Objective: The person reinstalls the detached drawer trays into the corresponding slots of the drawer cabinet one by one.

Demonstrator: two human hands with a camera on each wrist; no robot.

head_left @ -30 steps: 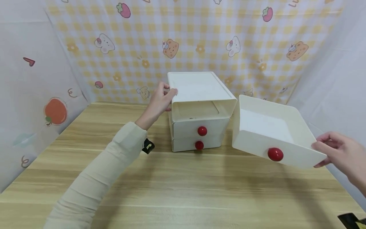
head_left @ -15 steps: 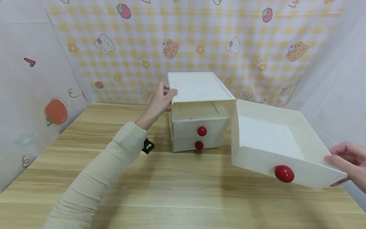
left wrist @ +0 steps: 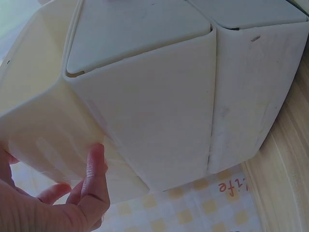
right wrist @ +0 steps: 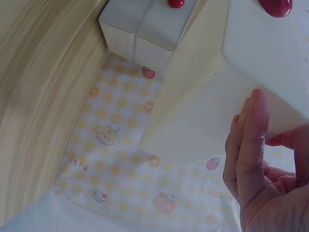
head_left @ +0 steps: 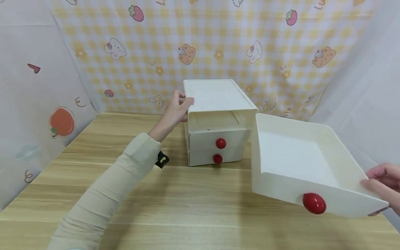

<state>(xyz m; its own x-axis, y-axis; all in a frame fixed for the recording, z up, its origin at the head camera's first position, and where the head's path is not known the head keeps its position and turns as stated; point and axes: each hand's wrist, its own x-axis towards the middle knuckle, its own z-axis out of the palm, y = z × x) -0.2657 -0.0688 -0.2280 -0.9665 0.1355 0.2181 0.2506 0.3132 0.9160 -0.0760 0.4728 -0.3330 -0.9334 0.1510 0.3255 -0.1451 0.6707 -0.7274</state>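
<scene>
A white drawer unit (head_left: 218, 94) stands on the table with its top slot (head_left: 214, 121) hollow and two closed drawers below. My left hand (head_left: 174, 111) holds the unit's upper left edge, thumb on the top and fingers against the side wall, as the left wrist view also shows. Off to the right, a pulled-out white drawer (head_left: 281, 187) with a red knob (head_left: 314, 203) is held tilted above the table. My right hand (head_left: 385, 184) grips its right wall, thumb inside and fingers outside. Nothing lies on the visible floor of this drawer.
Red knobs jut from the middle drawer (head_left: 204, 142) and bottom drawer (head_left: 203, 158). A wooden table (head_left: 175, 215) carries the unit. Behind it hangs a yellow checked cloth (head_left: 218, 41), with white cloth (head_left: 25, 104) on both sides.
My right hand has brought the drawer lower and nearer to me, swinging its right end outward. My left hand has stayed on the unit, which has not shifted.
</scene>
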